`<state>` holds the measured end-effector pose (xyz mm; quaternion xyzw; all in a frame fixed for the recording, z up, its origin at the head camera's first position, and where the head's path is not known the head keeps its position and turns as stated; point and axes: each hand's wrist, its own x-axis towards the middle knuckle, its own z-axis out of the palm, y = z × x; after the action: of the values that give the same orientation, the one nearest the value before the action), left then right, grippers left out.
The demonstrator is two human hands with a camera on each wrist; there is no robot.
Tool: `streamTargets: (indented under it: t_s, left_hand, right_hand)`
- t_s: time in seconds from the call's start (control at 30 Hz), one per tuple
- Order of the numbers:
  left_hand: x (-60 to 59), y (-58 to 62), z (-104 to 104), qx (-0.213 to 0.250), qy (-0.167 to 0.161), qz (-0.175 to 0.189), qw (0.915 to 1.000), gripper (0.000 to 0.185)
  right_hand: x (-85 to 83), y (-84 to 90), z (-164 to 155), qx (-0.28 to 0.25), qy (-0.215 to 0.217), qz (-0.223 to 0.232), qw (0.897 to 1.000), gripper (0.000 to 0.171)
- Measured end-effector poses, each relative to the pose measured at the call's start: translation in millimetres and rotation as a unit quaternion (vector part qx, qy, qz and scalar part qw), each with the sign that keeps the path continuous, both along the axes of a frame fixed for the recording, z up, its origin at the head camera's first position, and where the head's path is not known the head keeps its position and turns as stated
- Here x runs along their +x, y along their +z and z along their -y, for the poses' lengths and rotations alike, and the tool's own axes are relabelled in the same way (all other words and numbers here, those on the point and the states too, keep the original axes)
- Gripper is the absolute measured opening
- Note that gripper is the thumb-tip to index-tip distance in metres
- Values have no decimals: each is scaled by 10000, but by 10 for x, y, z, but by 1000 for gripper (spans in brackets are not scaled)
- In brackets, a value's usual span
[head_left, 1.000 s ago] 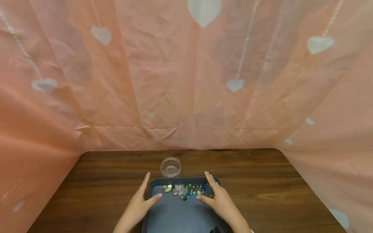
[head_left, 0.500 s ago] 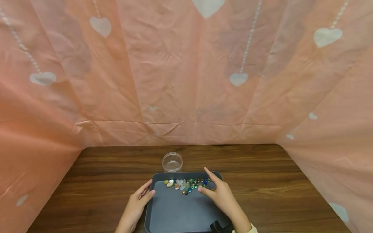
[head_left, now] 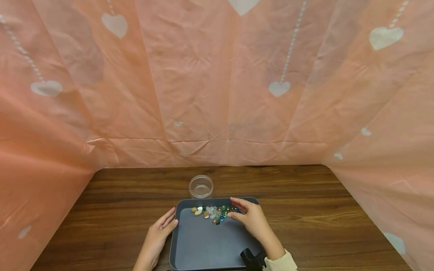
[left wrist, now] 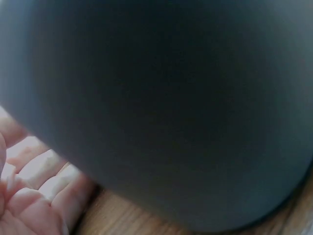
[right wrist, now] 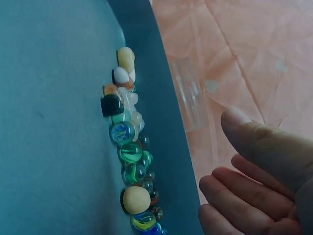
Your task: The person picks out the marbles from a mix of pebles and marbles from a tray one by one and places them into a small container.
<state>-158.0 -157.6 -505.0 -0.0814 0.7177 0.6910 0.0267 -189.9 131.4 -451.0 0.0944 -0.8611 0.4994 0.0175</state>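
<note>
Pink heart drapes ring the table point(head_left: 305, 226), left hand point(head_left: 159, 231) resting relaxed at the tray's point(head_left: 203, 248) left edge to steady it, right hand point(head_left: 251, 220) loosely curled over marbles point(head_left: 215, 213) banked along its far edge.

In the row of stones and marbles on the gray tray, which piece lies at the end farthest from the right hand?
The pale yellow oval stone, last in the row, beside the small white pebble; the right hand is over the opposite end.

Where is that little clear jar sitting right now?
In the head view the clear jar stands on the wooden table just behind the far left rim of the grey tray, beyond the row of marbles and pebbles.
</note>
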Motion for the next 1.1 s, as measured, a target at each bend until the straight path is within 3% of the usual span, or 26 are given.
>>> streamTargets:
  t_s: [0.3,0.6,1.1]
  left_hand:
    - [-22,16,1,12,-80,-43,10000,56]
    - [-22,6,14,41,-34,41,10000,58]
    - [-2,-4,7,44,-60,60,10000,56]
  right_hand:
    - [-93,63,-26,417,-283,-284,9983,24]
    - [-216,5,-41,914,40,-245,9955,15]
    - [-123,-64,-88,1351,-605,-357,9883,9]
